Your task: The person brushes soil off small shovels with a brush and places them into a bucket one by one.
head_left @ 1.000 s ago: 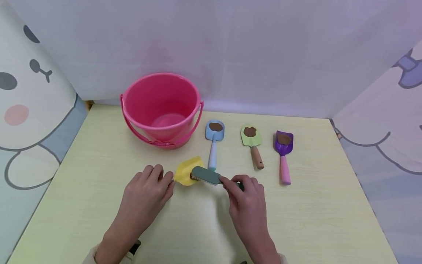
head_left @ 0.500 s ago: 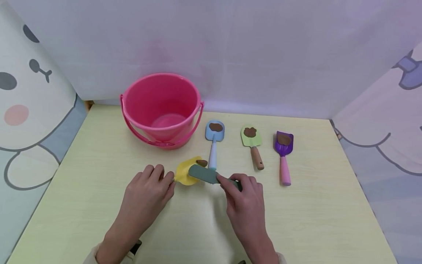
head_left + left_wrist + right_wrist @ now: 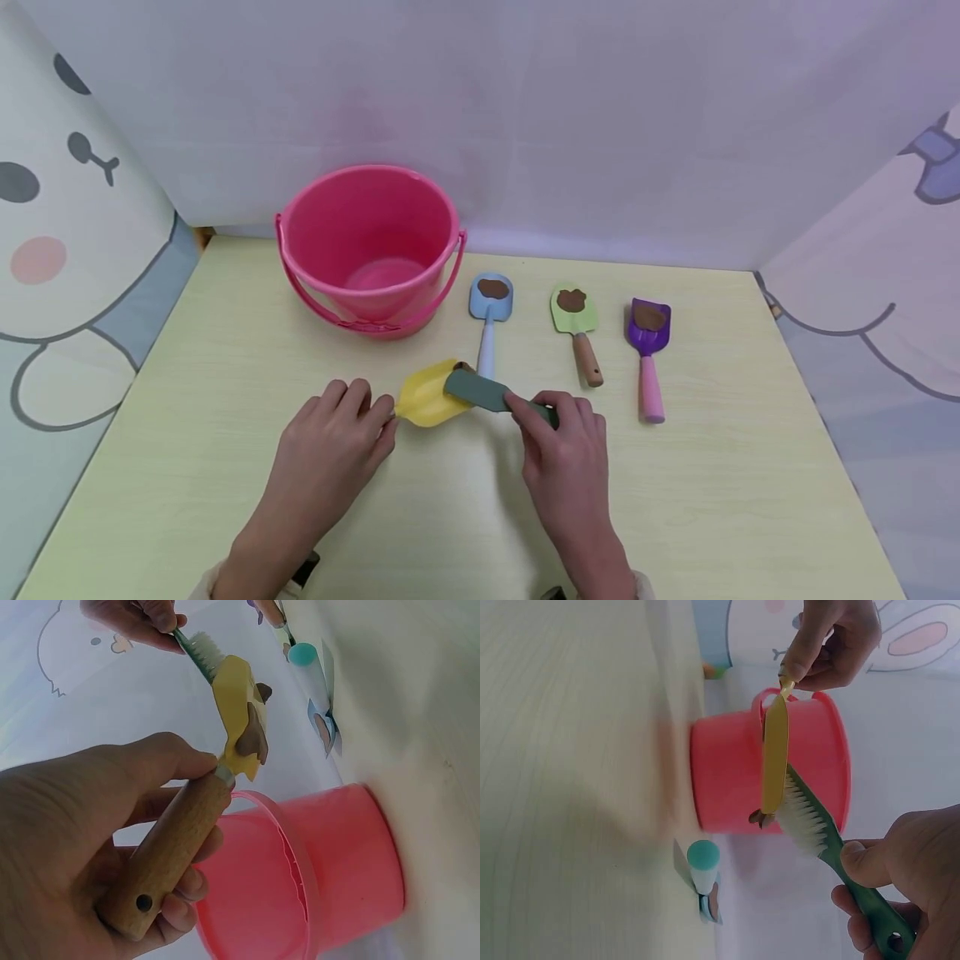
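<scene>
My left hand (image 3: 330, 446) grips the wooden handle (image 3: 169, 855) of a small yellow shovel (image 3: 427, 396), held above the table with its blade pointing right. My right hand (image 3: 566, 458) holds a green brush (image 3: 862, 889) by its handle. The brush's white bristles (image 3: 804, 821) touch the blade near its tip. A brown piece (image 3: 463, 365) shows at the blade's upper right edge, partly behind the brush. In the left wrist view, a brown patch (image 3: 253, 735) also shows on the blade's lower side.
A pink bucket (image 3: 360, 312) with its handle lowered stands at the back left. Right of it lie a blue shovel (image 3: 487, 333), a green shovel (image 3: 573, 321) with a wooden handle, and a purple shovel (image 3: 651, 342) with a pink handle, each with a brown patch on its blade.
The brush has shifted slightly left over the blade, then back right toward its tip. The brown piece has moved from under the brush to the blade's upper right edge. My left hand has barely moved.
</scene>
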### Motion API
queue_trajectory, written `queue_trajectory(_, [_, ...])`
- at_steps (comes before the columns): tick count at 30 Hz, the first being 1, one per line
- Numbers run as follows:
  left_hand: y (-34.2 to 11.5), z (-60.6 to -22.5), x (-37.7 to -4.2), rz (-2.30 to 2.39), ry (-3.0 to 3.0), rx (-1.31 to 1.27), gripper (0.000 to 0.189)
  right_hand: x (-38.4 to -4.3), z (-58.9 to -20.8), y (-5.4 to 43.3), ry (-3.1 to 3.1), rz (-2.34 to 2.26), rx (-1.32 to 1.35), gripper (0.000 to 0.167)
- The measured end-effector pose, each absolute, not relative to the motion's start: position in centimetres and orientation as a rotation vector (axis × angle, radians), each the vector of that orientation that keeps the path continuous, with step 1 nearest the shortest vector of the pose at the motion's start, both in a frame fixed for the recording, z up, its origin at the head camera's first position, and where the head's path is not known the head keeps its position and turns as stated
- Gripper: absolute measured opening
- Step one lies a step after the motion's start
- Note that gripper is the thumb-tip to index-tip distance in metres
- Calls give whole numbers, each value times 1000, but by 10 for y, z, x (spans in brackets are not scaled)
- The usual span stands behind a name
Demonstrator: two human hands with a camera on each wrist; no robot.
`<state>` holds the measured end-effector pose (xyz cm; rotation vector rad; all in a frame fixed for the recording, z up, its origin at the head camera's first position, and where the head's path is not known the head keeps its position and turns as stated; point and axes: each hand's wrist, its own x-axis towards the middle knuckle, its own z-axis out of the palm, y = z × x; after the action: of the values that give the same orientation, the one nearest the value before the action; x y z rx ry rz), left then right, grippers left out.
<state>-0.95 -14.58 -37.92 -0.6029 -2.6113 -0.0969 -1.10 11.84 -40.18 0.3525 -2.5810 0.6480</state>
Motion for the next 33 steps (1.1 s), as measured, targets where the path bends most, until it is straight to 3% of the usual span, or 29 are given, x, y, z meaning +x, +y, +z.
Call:
queue_trajectory(19, [-155,-375,-3,-151,-2660,-519,28,-15,-405,132,-2564,698,252,40])
queue_trajectory(33, [-149,-371,-3,-133,-2690,-559,30,-8,-405,115,-2501,706,495,47])
